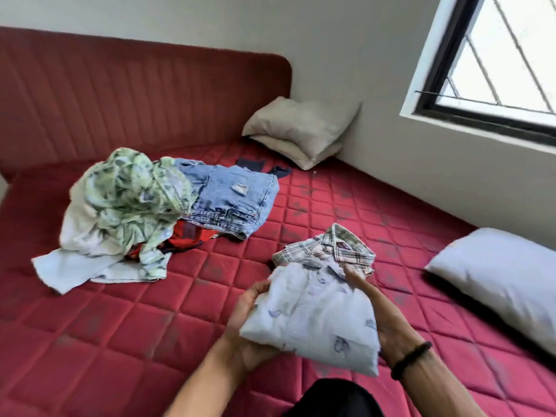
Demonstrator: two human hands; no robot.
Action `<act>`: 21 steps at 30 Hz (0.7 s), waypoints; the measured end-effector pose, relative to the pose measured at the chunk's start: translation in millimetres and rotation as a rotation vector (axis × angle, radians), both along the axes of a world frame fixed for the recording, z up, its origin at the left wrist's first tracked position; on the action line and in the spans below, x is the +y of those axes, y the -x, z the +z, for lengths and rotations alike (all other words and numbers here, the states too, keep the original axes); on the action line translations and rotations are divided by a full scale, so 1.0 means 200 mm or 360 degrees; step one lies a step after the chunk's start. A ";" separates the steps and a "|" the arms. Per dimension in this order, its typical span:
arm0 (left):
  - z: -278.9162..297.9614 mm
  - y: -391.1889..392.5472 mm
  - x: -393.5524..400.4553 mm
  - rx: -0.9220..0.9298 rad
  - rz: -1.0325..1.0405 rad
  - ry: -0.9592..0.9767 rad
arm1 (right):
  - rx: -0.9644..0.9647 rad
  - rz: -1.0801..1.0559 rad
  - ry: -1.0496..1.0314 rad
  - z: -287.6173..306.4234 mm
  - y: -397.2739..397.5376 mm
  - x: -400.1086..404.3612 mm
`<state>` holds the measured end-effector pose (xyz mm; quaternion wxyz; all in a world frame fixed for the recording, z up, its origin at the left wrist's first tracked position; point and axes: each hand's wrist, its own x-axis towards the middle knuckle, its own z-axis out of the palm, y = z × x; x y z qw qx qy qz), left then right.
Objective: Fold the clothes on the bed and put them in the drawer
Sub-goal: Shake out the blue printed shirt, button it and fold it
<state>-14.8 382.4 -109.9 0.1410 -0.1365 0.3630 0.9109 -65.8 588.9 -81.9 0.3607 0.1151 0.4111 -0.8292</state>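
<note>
In the head view you hold a folded pale blue shirt [313, 314] between both hands, lifted just above the red quilted bed [120, 326]. Your left hand [249, 323] cups the shirt's left edge from below, thumb curled over the top of the cloth. Your right hand [379, 308] grips the right edge, fingers wrapped under the fold, and a dark beaded bracelet [410, 359] sits on that wrist.

Take the blue shirt as the landmark. Just beyond it, touching its far edge, lies a folded plaid shirt [331, 246] with its collar up, resting on the bed. Farther off and to the left is the unfolded pile: a green patterned garment [129, 194] heaped on top, a white garment [78, 236] spilling out beneath it, a red garment [189, 236] peeking from under, and a pair of jeans [231, 200] lying flat beside the heap on its right. Behind the jeans, a small dark garment [261, 167] lies flat. To the right of the shirt a pale blue pillow [499, 278] rests near the wall, and far beyond, in the corner by the red headboard [120, 94], two beige pillows [301, 130] are stacked. The window [496, 61] sits above on the right.
</note>
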 end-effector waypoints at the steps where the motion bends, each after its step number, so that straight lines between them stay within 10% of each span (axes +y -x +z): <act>1: -0.01 0.05 0.02 -0.0067 -0.0014 -0.0072 | 0.0064 -0.0051 0.0029 -0.07 0.08 0.04; 7: -0.05 0.48 -0.05 0.0058 0.0090 -0.0232 | 0.0587 -0.0980 -0.0113 -0.17 0.64 0.08; 15: -0.45 0.86 0.04 -0.0004 0.0321 0.0772 | 0.0424 -0.1033 -0.0558 -0.41 0.96 0.00; 21: -0.68 0.79 0.15 0.0495 0.0437 0.1881 | 0.0287 -0.0766 -0.0895 -0.69 0.99 0.08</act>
